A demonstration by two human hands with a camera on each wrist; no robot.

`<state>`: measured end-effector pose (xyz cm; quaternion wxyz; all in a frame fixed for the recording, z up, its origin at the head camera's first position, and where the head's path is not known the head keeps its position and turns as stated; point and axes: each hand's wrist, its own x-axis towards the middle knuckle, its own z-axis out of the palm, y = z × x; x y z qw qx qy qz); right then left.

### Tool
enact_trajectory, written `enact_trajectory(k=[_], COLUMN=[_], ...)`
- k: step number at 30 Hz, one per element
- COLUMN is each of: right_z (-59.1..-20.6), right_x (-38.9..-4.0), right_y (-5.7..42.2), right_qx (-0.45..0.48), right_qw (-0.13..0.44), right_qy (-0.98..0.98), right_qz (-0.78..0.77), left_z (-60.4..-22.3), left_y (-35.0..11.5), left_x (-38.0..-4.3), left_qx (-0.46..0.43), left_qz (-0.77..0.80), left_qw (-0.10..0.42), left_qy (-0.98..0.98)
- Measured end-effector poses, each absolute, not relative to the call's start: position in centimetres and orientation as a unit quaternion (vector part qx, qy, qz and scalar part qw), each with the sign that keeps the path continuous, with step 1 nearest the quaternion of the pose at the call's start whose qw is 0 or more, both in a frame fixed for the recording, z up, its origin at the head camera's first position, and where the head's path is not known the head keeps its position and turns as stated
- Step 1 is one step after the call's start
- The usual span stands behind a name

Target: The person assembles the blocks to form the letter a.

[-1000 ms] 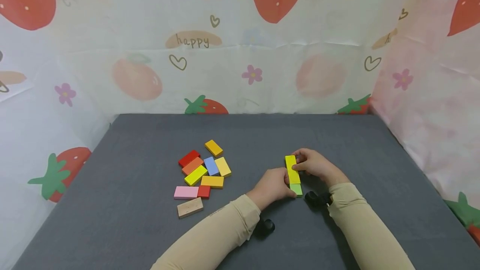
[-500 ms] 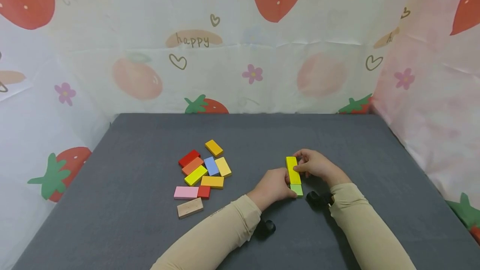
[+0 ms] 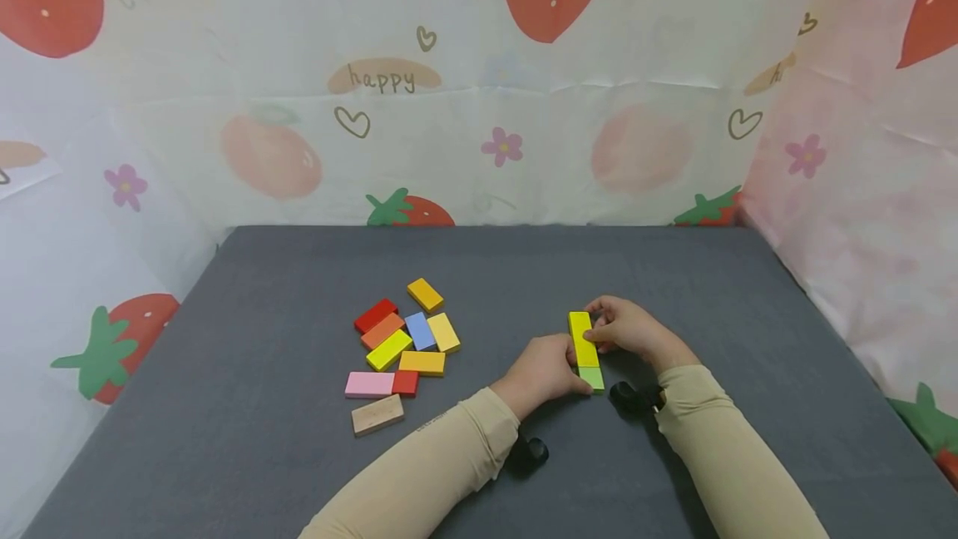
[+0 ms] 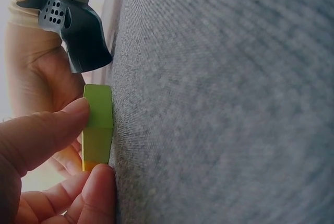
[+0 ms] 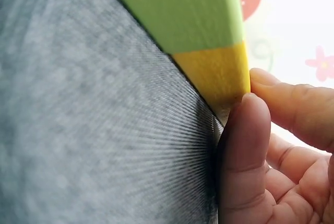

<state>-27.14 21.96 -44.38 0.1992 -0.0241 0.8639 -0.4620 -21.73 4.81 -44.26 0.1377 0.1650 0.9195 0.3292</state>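
A yellow block [image 3: 580, 338] and a light green block [image 3: 590, 379] lie end to end in one line on the right half of the table. My left hand [image 3: 540, 368] grips them from the left, its thumb at the green block [image 4: 99, 106] and its other fingers beside the joint. From the right, my right hand [image 3: 634, 333] pinches the yellow block [image 5: 216, 72] near its far end, thumb against its side and top edge. The left wrist view shows the blocks flush, close on the grey cloth.
Left of my hands lies a loose group of blocks: pink [image 3: 368, 385], red [image 3: 376, 316], orange [image 3: 383, 332], blue [image 3: 421, 332], several yellow ones and a plain wooden block [image 3: 377, 415] nearest me. A black wrist camera [image 3: 632, 398] sits at my right wrist. Fruit-printed cloth [image 3: 524, 106] walls the table.
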Motion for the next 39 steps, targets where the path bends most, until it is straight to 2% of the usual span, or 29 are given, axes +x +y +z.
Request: enact_trajectory(k=[7, 18, 33, 39], right_z=[-44.3, -44.2, -44.3, -43.8], right_x=[-26.9, -26.7, -26.8, -26.3], right_y=[22.1, 22.3, 22.1, 21.9], right_qx=[-0.029, 0.045, 0.048, 0.034], right_qw=[0.199, 0.205, 0.218, 0.227], right_qy=[0.861, 0.86, 0.85, 0.849], right_qz=[-0.468, -0.466, -0.478, -0.475], left_z=[-44.3, -44.1, -44.0, -43.6], left_y=[4.9, 5.1, 4.8, 3.7], left_x=[-21.7, -21.7, -21.8, -22.3], left_qx=[0.165, 0.169, 0.165, 0.15], left_qz=[0.318, 0.308, 0.323, 0.34], left_qw=[0.137, 0.136, 0.145, 0.165], left_qy=[0.923, 0.926, 0.921, 0.914])
